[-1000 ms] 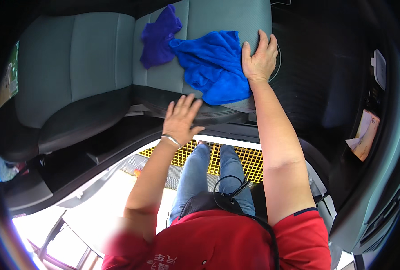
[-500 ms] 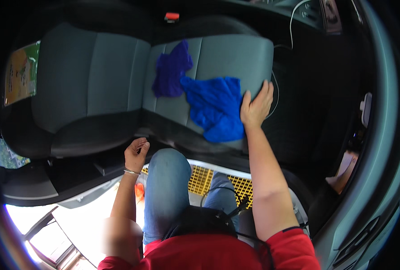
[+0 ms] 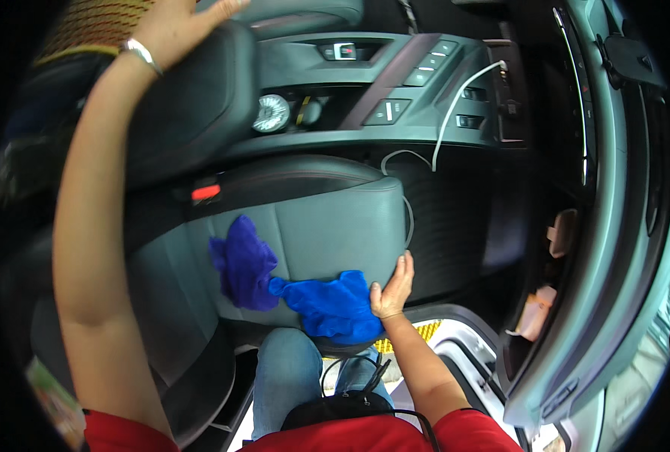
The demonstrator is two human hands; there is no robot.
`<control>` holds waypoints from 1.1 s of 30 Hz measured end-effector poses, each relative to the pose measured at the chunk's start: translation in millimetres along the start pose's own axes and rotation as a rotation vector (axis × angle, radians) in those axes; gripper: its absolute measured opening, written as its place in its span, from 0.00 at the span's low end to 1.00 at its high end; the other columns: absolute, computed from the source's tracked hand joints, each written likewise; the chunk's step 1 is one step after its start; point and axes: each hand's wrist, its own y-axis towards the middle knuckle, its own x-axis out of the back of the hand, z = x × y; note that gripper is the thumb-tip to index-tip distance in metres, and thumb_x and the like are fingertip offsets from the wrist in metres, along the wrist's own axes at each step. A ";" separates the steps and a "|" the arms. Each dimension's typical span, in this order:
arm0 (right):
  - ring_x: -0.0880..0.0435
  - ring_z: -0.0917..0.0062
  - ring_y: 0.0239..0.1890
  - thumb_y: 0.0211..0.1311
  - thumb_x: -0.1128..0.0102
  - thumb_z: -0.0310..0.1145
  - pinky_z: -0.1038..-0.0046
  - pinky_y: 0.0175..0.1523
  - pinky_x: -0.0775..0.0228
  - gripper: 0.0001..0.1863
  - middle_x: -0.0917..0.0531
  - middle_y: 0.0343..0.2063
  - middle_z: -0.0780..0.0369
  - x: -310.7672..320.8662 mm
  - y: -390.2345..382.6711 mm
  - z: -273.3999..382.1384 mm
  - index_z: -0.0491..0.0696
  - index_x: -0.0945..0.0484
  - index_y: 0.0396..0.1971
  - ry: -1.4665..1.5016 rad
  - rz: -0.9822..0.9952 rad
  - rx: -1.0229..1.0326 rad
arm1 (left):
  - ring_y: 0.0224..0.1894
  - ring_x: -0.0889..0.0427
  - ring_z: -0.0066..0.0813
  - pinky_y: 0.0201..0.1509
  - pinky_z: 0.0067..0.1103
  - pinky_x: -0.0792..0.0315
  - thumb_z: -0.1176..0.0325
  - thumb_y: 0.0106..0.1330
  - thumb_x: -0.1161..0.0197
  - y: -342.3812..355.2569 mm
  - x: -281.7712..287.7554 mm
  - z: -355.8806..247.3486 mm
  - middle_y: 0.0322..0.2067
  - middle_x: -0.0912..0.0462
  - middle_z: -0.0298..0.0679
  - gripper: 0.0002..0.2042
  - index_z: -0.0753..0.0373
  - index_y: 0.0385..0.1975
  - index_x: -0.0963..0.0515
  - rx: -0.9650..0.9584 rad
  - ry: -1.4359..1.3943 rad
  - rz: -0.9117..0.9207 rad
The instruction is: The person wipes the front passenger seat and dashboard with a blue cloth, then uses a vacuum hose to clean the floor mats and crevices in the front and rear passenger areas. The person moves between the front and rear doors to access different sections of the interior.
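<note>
Resting at the front end of the grey seat cushion (image 3: 338,226), the right hand (image 3: 395,292) is seen with its fingers close together and the thumb set apart; nothing is seen clamped in it. The blue cloth (image 3: 335,309) is found crumpled on the cushion, just beside that thumb. The purple cloth (image 3: 246,267) is laid towards the cushion's rear, and is met by one corner of the blue cloth.

The left hand (image 3: 173,30) is raised beyond the cushion, past its rear far corner, with a bracelet (image 3: 143,54) worn at the wrist. One digit is stretched out; the other fingers are cut off by the upper edge, so whether anything is held cannot be told.

Beyond the cushion's far side, a dark recess (image 3: 342,102) is noted in the centre console (image 3: 289,68). In it are held a clear, faceted round object (image 3: 272,113) and a dark rounded object with a yellow strip (image 3: 311,111). Well forward of the cushion, a pale packet (image 3: 535,313) is lodged by the dashboard.

Compared with half a second earlier, the left hand has been moved from the cushion's near side to beyond its far side, and the console has been brought further into view. The right hand has been kept at the cushion's front, and both cloths have been left on it.
</note>
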 end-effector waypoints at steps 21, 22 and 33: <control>0.38 0.36 0.65 0.60 0.49 0.53 0.46 0.68 0.42 0.47 0.43 0.66 0.34 9.4 -2.0 1.4 0.42 0.51 0.72 -0.124 0.168 -0.086 | 0.45 0.14 0.47 0.53 0.37 0.23 0.47 0.62 0.36 131.7 -73.4 7.2 0.38 0.13 0.50 0.23 0.64 0.41 0.15 -0.093 0.155 0.110; 0.37 0.36 0.64 0.59 0.48 0.53 0.47 0.67 0.40 0.47 0.42 0.66 0.33 12.4 0.4 6.2 0.41 0.51 0.72 -0.149 0.201 -0.104 | 0.45 0.14 0.47 0.53 0.37 0.23 0.47 0.62 0.36 135.5 -70.6 8.9 0.38 0.13 0.50 0.23 0.63 0.41 0.15 -0.069 0.139 0.107; 0.13 0.60 0.33 0.54 0.34 0.28 0.66 0.39 0.20 0.10 0.15 0.33 0.54 94.7 242.7 182.4 0.44 0.18 0.37 0.035 0.264 -0.194 | 0.42 0.14 0.49 0.49 0.37 0.22 0.48 0.63 0.36 136.9 -48.9 16.2 0.34 0.14 0.50 0.21 0.64 0.34 0.15 0.198 0.185 0.442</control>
